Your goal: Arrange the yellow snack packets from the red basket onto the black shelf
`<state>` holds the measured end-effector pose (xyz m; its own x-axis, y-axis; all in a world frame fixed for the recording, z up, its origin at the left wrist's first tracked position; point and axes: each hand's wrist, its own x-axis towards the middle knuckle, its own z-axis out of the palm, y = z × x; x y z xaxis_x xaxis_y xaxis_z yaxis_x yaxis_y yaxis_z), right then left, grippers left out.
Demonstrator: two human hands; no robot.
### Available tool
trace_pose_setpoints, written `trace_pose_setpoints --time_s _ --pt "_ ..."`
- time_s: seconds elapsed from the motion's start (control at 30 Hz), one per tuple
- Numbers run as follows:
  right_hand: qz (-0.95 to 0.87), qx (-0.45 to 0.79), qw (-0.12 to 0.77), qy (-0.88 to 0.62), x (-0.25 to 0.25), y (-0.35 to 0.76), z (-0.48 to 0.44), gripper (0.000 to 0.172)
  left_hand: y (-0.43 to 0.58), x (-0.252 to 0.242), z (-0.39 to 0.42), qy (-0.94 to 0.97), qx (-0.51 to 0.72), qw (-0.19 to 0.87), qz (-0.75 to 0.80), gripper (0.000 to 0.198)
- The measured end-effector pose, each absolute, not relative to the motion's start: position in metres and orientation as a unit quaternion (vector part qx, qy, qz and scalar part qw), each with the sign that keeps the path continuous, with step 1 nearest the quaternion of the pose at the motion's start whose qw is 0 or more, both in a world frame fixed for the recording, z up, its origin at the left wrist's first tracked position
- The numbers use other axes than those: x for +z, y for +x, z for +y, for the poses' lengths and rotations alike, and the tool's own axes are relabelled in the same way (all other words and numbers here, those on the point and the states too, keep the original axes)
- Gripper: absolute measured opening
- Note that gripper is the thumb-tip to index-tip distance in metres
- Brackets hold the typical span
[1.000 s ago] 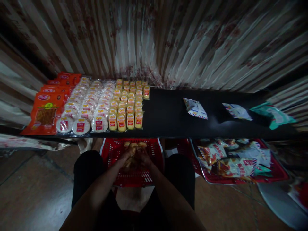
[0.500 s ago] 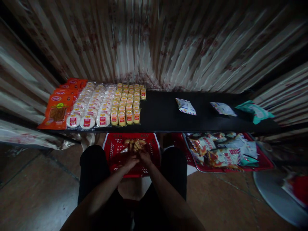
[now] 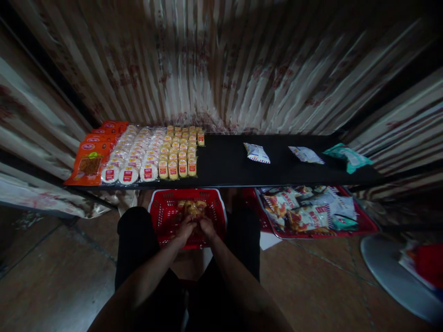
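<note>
Both my hands reach into a red plastic basket (image 3: 162,213) on the floor between my knees. My left hand (image 3: 184,229) and my right hand (image 3: 207,227) are closed together around a bunch of small yellow snack packets (image 3: 193,208) in the basket. Above it a black shelf (image 3: 228,161) carries neat rows of the same yellow packets (image 3: 180,152), round white rice-cracker packs (image 3: 133,154) and orange bags (image 3: 90,157) at its left end.
Two white striped packets (image 3: 256,153) (image 3: 306,155) and a teal bag (image 3: 348,157) lie on the shelf's right part. A second red basket (image 3: 367,226) full of snack bags sits under it. A curtain hangs behind. A grey round base (image 3: 387,272) stands at the floor's right.
My head has pulled back, so the shelf and basket look smaller and farther. My hands stayed in the red basket, gathering the yellow packets closer together.
</note>
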<state>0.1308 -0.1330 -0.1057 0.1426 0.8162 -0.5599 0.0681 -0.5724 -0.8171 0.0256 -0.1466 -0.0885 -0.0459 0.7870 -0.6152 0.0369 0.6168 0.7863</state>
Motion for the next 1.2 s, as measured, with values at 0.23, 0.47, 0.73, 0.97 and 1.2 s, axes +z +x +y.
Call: trace_pose_setpoints --time_s 0.23,0.47,0.73,0.97,1.2 --pt "-0.245 0.617 0.396 -0.635 -0.101 0.123 -0.136 0.025 0.022 -0.063 -0.147 0.292 0.343 0.599 0.662 0.050" --pt "-0.227 0.615 0.481 -0.581 -0.108 0.126 -0.134 0.026 0.016 -0.043 -0.143 0.262 0.366 0.597 0.664 0.050" --pt "-0.180 0.643 0.492 -0.559 -0.119 0.128 -0.134 0.047 0.009 -0.045 -0.140 0.214 0.374 0.599 0.675 0.042" --pt "-0.212 0.597 0.485 -0.603 -0.121 0.129 -0.134 0.046 -0.005 -0.051 -0.139 0.219 0.338 0.633 0.660 0.029" --pt "-0.195 0.630 0.484 -0.575 -0.123 0.127 -0.131 0.046 -0.011 -0.050 -0.133 0.250 0.326 0.653 0.637 0.025"
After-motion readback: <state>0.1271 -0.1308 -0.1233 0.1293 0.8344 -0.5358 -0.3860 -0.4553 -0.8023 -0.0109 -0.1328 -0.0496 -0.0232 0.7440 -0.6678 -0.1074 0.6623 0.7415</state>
